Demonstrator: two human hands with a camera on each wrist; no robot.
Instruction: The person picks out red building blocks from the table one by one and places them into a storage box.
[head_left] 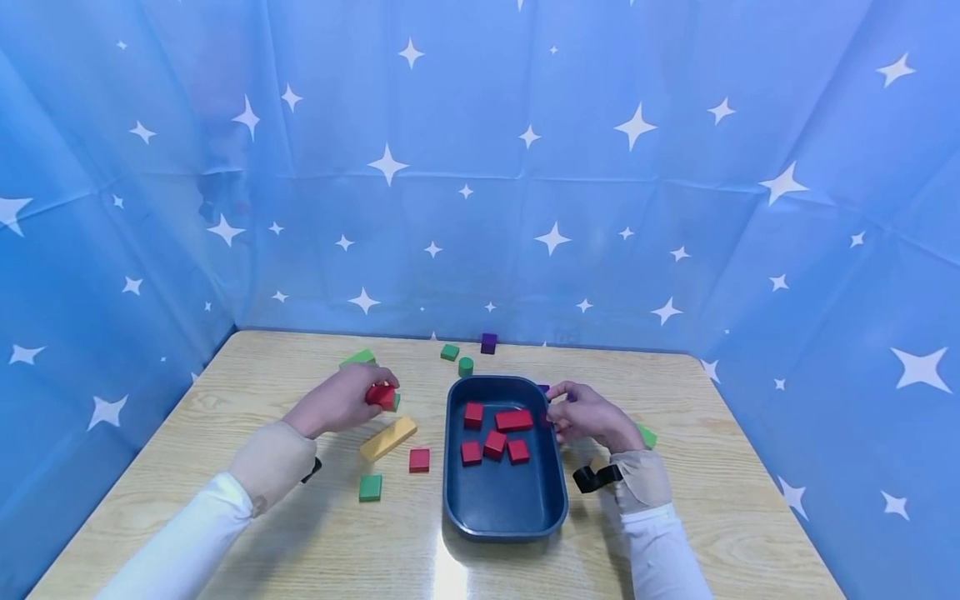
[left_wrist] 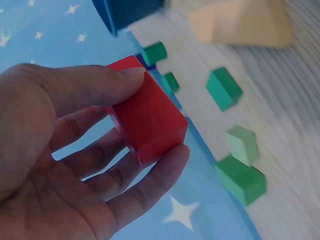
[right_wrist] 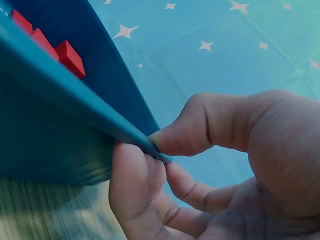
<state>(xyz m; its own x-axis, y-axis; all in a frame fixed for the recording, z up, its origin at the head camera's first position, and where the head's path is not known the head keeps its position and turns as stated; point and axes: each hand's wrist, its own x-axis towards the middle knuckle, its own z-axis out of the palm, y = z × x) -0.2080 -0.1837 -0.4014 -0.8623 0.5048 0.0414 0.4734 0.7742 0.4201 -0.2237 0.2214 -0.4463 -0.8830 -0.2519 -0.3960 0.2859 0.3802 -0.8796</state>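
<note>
My left hand (head_left: 347, 400) grips a red block (left_wrist: 150, 115) between thumb and fingers, held above the left part of the table. In the head view part of that block shows at the fingertips. A dark blue bin (head_left: 504, 504) stands in the middle, with several red blocks (head_left: 513, 421) lying in its far half. My right hand (head_left: 588, 415) pinches the bin's right rim (right_wrist: 127, 135), thumb on the inner side and fingers outside. Between the left hand and the bin, another red block (head_left: 419, 460) rests on the table.
A yellow block (head_left: 388, 439) and a green block (head_left: 371, 487) lie left of the bin. Beyond it are a green cylinder (head_left: 466, 367), a small green block (head_left: 449, 352) and a purple block (head_left: 489, 343). Another green piece (head_left: 647, 435) lies right of the right hand.
</note>
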